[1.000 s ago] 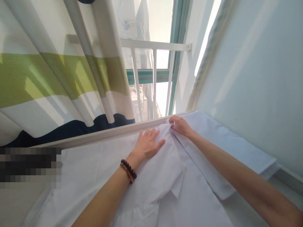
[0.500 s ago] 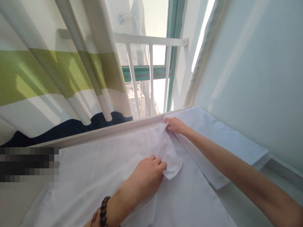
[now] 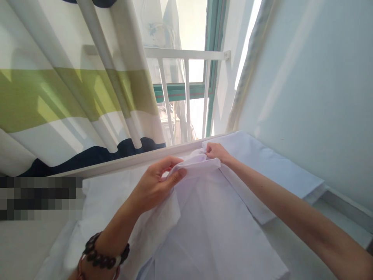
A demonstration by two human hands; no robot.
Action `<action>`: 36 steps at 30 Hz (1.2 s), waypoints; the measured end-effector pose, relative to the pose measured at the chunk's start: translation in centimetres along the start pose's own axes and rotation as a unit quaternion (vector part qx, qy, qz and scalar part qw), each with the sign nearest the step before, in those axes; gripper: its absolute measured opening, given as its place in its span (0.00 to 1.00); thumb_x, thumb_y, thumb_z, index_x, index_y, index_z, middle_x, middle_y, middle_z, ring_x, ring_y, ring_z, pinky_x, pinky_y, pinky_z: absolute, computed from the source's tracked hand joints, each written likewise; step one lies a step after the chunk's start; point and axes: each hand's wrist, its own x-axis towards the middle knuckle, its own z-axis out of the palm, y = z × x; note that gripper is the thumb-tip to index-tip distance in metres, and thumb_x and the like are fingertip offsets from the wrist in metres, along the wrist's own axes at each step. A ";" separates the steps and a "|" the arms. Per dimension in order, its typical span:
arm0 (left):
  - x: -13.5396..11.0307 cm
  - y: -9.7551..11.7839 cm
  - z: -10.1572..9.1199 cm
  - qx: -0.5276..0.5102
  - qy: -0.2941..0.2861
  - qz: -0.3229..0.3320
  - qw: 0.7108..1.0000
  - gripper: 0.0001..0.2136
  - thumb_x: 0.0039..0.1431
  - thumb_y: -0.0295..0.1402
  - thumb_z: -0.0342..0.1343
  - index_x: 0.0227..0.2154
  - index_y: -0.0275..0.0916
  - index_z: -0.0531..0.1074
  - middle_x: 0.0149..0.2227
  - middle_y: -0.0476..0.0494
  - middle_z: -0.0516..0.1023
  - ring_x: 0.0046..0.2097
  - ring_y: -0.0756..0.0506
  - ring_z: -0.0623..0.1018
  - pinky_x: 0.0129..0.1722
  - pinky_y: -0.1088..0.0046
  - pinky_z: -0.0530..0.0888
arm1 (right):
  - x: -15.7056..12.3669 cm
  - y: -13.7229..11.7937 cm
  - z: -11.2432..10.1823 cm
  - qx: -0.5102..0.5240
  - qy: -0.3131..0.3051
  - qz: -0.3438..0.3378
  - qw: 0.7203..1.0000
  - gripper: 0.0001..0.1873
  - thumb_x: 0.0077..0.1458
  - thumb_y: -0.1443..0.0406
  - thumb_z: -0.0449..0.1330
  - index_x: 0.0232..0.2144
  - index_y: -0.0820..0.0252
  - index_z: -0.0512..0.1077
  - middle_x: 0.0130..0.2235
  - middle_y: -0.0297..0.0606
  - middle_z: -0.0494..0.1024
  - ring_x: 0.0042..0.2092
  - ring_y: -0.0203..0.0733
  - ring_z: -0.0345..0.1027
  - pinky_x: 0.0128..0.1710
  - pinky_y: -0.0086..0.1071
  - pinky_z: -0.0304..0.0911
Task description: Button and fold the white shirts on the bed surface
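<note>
Curtain (image 3: 58, 97) hangs left of the railing (image 3: 186, 54). Below the railing, the left hand (image 3: 154, 182) grips a white cloth's (image 3: 201, 163) lifted fold between thumb and fingers; the right hand's (image 3: 217, 152) fingers pinch its far edge. It looks partly arranged, its folds unsettled. Right of the railing, a white layer (image 3: 262, 163) lies flat on a pale surface (image 3: 285, 235), then a wall (image 3: 320, 97).

Left hand (image 3: 154, 182) pinching, thumb (image 3: 177, 177) below fingers (image 3: 170, 160); right hand (image 3: 217, 152) curled (arm (image 3: 276, 194) outstretched).

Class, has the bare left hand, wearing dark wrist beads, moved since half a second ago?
Yes: the left hand has moved leftward in view, nearer the white barred railing.
</note>
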 end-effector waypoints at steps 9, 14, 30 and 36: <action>-6.3 -1.6 7.3 0.254 -0.256 0.109 0.926 0.26 0.58 0.34 0.59 0.60 0.42 0.62 0.61 0.39 0.68 0.62 0.38 0.66 0.64 0.53 0.59 | -2.3 -0.6 -1.0 -0.082 -0.038 -0.080 0.993 0.28 0.49 0.76 0.55 0.54 0.62 0.69 0.50 0.49 0.70 0.48 0.49 0.68 0.49 0.37 0.62; -9.3 -1.6 3.7 0.323 -0.202 0.073 0.922 0.35 0.59 0.42 0.57 0.67 0.43 0.50 0.68 0.35 0.55 0.69 0.36 0.53 0.67 0.46 0.46 | -5.9 -2.2 2.4 -0.127 0.028 -0.182 0.975 0.21 0.60 0.68 0.51 0.54 0.60 0.70 0.58 0.51 0.67 0.55 0.56 0.62 0.55 0.48 0.58; -12.9 -4.0 3.8 0.413 -0.072 0.154 0.895 0.27 0.54 0.37 0.59 0.58 0.39 0.64 0.58 0.34 0.67 0.60 0.32 0.63 0.61 0.44 0.58 | -9.0 -1.3 6.8 -0.020 0.052 -0.187 0.981 0.18 0.63 0.61 0.50 0.49 0.62 0.71 0.59 0.53 0.68 0.60 0.56 0.62 0.60 0.52 0.57; -13.9 -3.6 3.8 0.429 -0.020 0.168 0.887 0.13 0.54 0.26 0.55 0.44 0.38 0.70 0.39 0.40 0.73 0.41 0.39 0.72 0.42 0.59 0.72 | -14.1 -3.4 2.0 0.075 0.079 -0.276 0.955 0.06 0.61 0.61 0.55 0.36 0.57 0.67 0.38 0.42 0.71 0.40 0.43 0.68 0.42 0.38 0.66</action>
